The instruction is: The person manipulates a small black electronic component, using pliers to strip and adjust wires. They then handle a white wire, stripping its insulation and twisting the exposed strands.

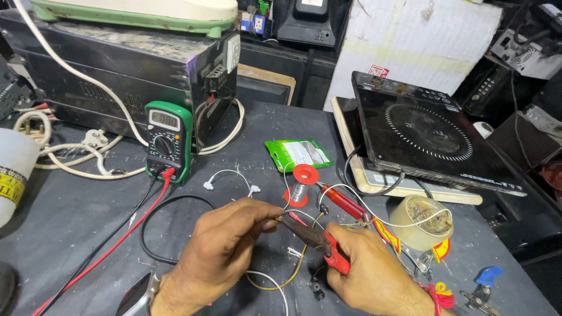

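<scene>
My left hand (225, 243) pinches a thin wire end at its fingertips, near the middle of the dark workbench (70, 210). My right hand (374, 272) grips red-handled pliers (319, 240), whose jaws meet the wire at my left fingertips. A yellow wire (293, 275) loops below the hands. Just behind them stand a red solder spool (301, 184) and a red-handled screwdriver (342, 202).
A green multimeter (168, 140) with red and black leads stands at back left against a black metal box (117, 70). An induction cooktop (427, 134) lies at the right, a tape roll (422, 221) in front of it, and a green packet (298, 153) at centre.
</scene>
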